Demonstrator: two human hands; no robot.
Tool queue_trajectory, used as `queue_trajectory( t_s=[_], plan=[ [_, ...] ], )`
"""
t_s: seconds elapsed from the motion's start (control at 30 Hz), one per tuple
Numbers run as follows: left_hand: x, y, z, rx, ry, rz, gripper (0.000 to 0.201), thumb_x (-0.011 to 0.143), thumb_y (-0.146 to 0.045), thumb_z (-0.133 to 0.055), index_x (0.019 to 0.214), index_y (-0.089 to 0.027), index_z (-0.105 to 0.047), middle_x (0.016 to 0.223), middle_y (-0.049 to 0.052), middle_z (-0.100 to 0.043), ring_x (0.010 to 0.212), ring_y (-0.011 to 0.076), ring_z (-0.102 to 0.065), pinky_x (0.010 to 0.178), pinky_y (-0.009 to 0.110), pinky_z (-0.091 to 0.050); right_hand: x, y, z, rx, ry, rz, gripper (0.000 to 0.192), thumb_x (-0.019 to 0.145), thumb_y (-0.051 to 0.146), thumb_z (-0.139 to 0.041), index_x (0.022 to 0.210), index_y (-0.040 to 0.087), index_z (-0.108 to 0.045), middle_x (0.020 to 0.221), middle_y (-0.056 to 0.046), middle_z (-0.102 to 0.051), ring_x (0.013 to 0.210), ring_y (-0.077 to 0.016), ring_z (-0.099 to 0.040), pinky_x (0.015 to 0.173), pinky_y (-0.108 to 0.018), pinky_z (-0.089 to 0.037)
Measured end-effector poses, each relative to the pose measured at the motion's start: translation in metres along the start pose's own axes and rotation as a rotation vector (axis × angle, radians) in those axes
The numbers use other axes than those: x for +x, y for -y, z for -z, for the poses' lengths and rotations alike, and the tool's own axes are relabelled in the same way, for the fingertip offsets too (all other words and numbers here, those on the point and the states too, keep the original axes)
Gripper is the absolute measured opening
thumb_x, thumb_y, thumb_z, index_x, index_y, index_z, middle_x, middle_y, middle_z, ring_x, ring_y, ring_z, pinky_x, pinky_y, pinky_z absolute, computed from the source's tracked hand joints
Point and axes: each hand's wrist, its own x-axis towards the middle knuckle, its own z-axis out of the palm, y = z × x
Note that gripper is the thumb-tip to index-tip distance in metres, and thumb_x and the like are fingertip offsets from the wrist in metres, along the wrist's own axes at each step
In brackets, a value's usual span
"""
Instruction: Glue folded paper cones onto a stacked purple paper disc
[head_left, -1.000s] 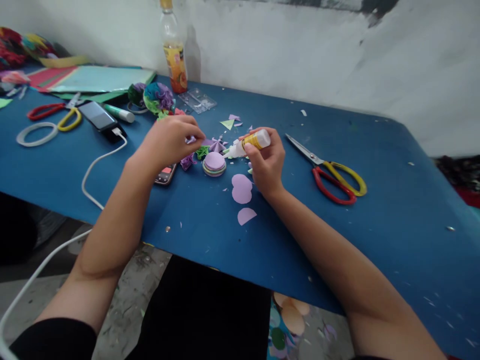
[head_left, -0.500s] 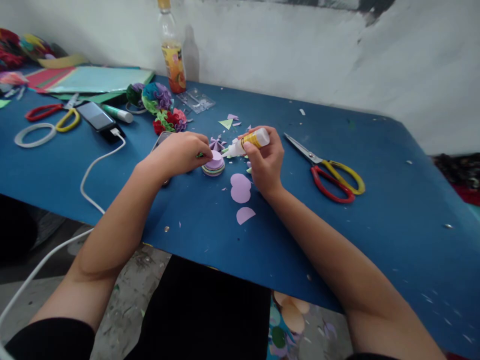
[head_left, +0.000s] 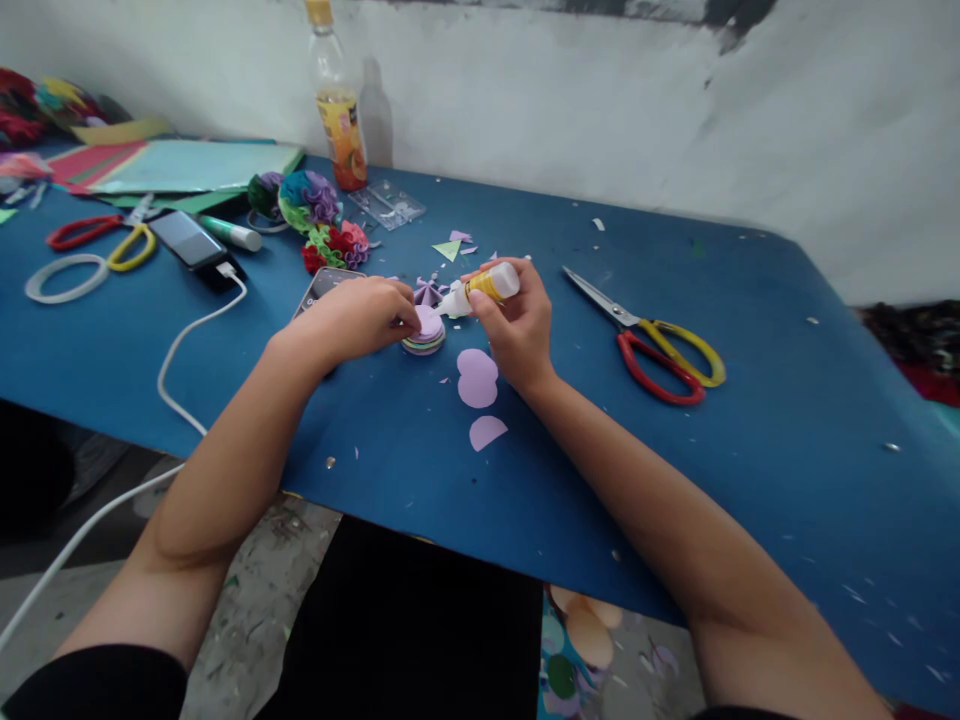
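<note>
The white squeeze bottle (head_left: 486, 287) lies on a slant above the tabletop (head_left: 405, 450), its long axis running from the broad white base at upper right down to the narrow nozzle at lower left. The nozzle points toward the stack of paper discs (head_left: 429, 337), its tip at the right side of the lilac top disc; whether it actually touches the paper is too small to tell. The stack sits flat on the tabletop, with pale green and lilac layers showing at its edge. The right hand (head_left: 523, 325) is closed around the bottle's yellow-labelled body, the thumb on the near side and the fingers curled over the far side. The left hand (head_left: 367, 313) is bent inward, its fingertips drawn together at the left edge of the top disc; whether they pinch the paper or only rest against it, I cannot tell. Behind that hand lies a phone (head_left: 330, 280), partly covered. Nearer the person than the stack are a double-lobed lilac cutout (head_left: 478, 380) and, below it, a half-round lilac piece (head_left: 487, 433). Well to the right lie scissors (head_left: 628, 318), blades slightly parted and pointing up and left.
</note>
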Motion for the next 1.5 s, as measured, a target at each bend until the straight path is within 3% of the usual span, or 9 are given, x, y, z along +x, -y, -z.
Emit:
queue_trajectory(
  t_s=[0.3, 0.5, 0.77, 0.93, 1.1, 1.27, 1.5],
  plan=[
    [0.000, -0.001, 0.000, 0.013, 0.052, 0.022, 0.021, 0.083, -0.030, -0.054, 0.087, -0.022, -0.074, 0.094, 0.002, -0.069, 0.079, 0.0164, -0.061, 0.067, 0.026, -0.039, -0.004, 0.005, -0.004, 0.081, 0.073, -0.038, 0.022, 0.076, 0.028, -0.060, 0.095, 0.025, -0.049, 0.095, -0.002, -0.062, 0.089, -0.0178, -0.063, 0.079, -0.034, -0.055],
    [-0.002, -0.002, 0.000, 0.029, 0.063, 0.064, 0.023, 0.081, -0.034, -0.054, 0.088, -0.023, -0.074, 0.089, 0.003, -0.070, 0.078, 0.0185, -0.061, 0.062, 0.027, -0.037, -0.004, 0.010, -0.003, 0.064, 0.059, -0.027, 0.019, 0.074, 0.022, -0.060, 0.091, 0.024, -0.051, 0.088, -0.001, -0.063, 0.080, -0.0158, -0.063, 0.070, -0.030, -0.055],
    [-0.004, -0.006, 0.004, 0.028, 0.081, 0.103, 0.026, 0.079, -0.034, -0.053, 0.093, -0.026, -0.074, 0.076, 0.003, -0.068, 0.068, 0.0169, -0.056, 0.057, 0.027, -0.034, -0.004, 0.011, -0.002, 0.044, 0.137, -0.023, 0.020, 0.075, 0.022, -0.058, 0.093, 0.025, -0.050, 0.091, 0.000, -0.062, 0.082, -0.0152, -0.061, 0.071, -0.030, -0.054],
    [-0.002, -0.012, 0.009, 0.079, 0.124, 0.146, 0.030, 0.080, -0.042, -0.052, 0.087, -0.023, -0.075, 0.073, 0.004, -0.067, 0.065, 0.0177, -0.055, 0.054, 0.027, -0.031, -0.004, 0.010, -0.003, 0.004, 0.101, 0.007, 0.019, 0.076, 0.019, -0.056, 0.093, 0.025, -0.050, 0.092, 0.000, -0.061, 0.078, -0.0144, -0.060, 0.072, -0.031, -0.053],
    [-0.004, -0.016, 0.010, 0.072, 0.093, 0.125, 0.032, 0.081, -0.044, -0.051, 0.079, -0.021, -0.074, 0.070, 0.004, -0.066, 0.060, 0.0163, -0.054, 0.051, 0.027, -0.028, -0.004, 0.009, -0.003, 0.044, 0.210, -0.009, 0.022, 0.076, 0.022, -0.057, 0.096, 0.025, -0.048, 0.093, -0.001, -0.060, 0.081, -0.0154, -0.060, 0.072, -0.032, -0.053],
    [-0.006, -0.017, 0.012, 0.053, 0.101, 0.152, 0.030, 0.080, -0.043, -0.052, 0.082, -0.022, -0.074, 0.071, 0.003, -0.067, 0.059, 0.0160, -0.054, 0.052, 0.026, -0.030, -0.004, 0.010, -0.002, 0.006, 0.136, 0.005, 0.019, 0.077, 0.021, -0.055, 0.094, 0.024, -0.048, 0.092, -0.001, -0.060, 0.079, -0.0145, -0.059, 0.072, -0.031, -0.052],
    [-0.006, -0.015, 0.012, 0.045, 0.100, 0.150, 0.030, 0.081, -0.043, -0.052, 0.087, -0.023, -0.074, 0.073, 0.003, -0.067, 0.063, 0.0162, -0.056, 0.053, 0.026, -0.032, -0.005, 0.009, -0.002, 0.032, 0.169, -0.015, 0.020, 0.077, 0.023, -0.055, 0.095, 0.024, -0.048, 0.092, -0.001, -0.059, 0.079, -0.0145, -0.059, 0.070, -0.031, -0.052]
  ],
)
